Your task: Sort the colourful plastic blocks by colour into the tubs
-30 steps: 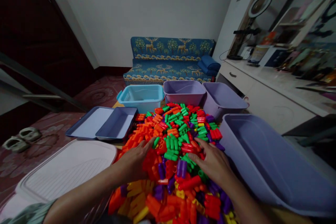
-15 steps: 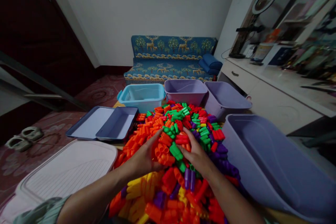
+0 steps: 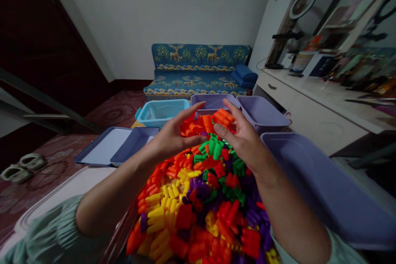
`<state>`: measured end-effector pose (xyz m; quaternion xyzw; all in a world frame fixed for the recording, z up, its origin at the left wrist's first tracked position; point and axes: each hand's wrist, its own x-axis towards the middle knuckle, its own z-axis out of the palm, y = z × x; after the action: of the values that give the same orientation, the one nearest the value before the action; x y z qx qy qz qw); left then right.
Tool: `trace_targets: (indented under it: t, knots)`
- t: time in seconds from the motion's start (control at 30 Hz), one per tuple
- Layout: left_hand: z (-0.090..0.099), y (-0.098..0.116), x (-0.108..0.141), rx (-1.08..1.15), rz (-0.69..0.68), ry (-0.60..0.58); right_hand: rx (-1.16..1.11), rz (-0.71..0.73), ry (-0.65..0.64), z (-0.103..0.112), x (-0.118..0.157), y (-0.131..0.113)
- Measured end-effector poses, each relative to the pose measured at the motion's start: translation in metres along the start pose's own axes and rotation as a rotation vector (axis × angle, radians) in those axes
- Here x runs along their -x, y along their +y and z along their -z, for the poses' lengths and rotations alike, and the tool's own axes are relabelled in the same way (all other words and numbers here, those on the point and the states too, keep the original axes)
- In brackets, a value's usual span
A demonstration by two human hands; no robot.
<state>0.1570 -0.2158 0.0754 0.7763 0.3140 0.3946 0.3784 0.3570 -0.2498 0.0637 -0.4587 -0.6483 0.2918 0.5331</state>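
A big heap of plastic building blocks point(image 3: 168, 206) in orange, yellow, red, green and purple spreads before me. My left hand point(image 3: 177, 132) is raised above the far part of the heap, thumb and fingers curved round orange blocks point(image 3: 206, 123). Opposite it, my right hand point(image 3: 244, 138) has its fingers bent at another orange block point(image 3: 223, 118). The bunch is held up between both palms, in front of the middle purple bin point(image 3: 213, 100). Green blocks point(image 3: 214, 146) show just below the hands; whether these touch the fingers I cannot tell.
A light blue bin point(image 3: 163, 109) stands at the back left. Purple bins stand at the back right point(image 3: 262, 109) and along the right side point(image 3: 309, 173). Shallow blue trays point(image 3: 105, 144) and a pale lid point(image 3: 68, 189) lie on the left. A patterned sofa point(image 3: 198, 78) is behind.
Both hands have risen out of the heap and moved away from me, carrying orange blocks between them. The heap where they were has shifted, showing more yellow and purple blocks.
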Motion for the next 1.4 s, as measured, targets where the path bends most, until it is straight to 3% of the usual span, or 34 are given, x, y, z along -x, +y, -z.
trace_targets:
  t: [0.13, 0.23, 0.3, 0.4, 0.5, 0.6, 0.73, 0.87, 0.93, 1.03, 1.13, 1.27, 1.4]
  knots:
    - [0.018, -0.004, -0.001, -0.094, 0.020, 0.027, 0.069, -0.044, 0.054, 0.014, -0.008, 0.019]
    - [0.017, -0.029, 0.006, -0.390, 0.091, -0.021, 0.393, -0.136, 0.091, 0.013, -0.008, 0.054]
    - [0.010, -0.048, 0.015, -0.605, 0.157, -0.121, 0.629, -0.253, 0.016, 0.007, -0.002, 0.075]
    - [-0.005, -0.071, 0.030, -0.743, 0.243, -0.245, 0.818, -0.367, -0.145, -0.011, 0.013, 0.090]
    - [-0.022, -0.084, 0.041, -0.795, 0.224, -0.247, 0.851, -0.339, -0.216, -0.031, 0.028, 0.089]
    - [-0.036, -0.087, 0.044, -0.664, 0.193, -0.204, 0.735, -0.327, -0.209, -0.046, 0.032, 0.086]
    - [-0.048, -0.071, 0.033, -0.365, 0.145, -0.147, 0.402, -0.292, -0.175, -0.054, 0.025, 0.076]
    - [-0.043, -0.054, 0.022, -0.246, 0.026, -0.021, 0.162, -0.149, -0.098, -0.048, 0.017, 0.057]
    - [-0.037, -0.056, 0.020, -0.279, 0.004, -0.017, 0.221, -0.143, -0.133, -0.041, 0.016, 0.050]
    - [-0.029, -0.071, 0.019, -0.452, 0.035, -0.012, 0.542, -0.282, -0.234, -0.034, 0.013, 0.048]
    - [-0.027, -0.087, 0.011, -0.554, 0.088, 0.020, 0.779, -0.318, -0.115, -0.037, -0.004, 0.053]
    - [-0.022, -0.092, -0.025, -0.684, 0.069, 0.115, 0.887, -0.127, 0.085, -0.051, -0.063, 0.061]
    - [-0.005, -0.096, -0.068, -0.926, 0.197, 0.108, 1.052, -0.154, -0.021, -0.055, -0.126, 0.076]
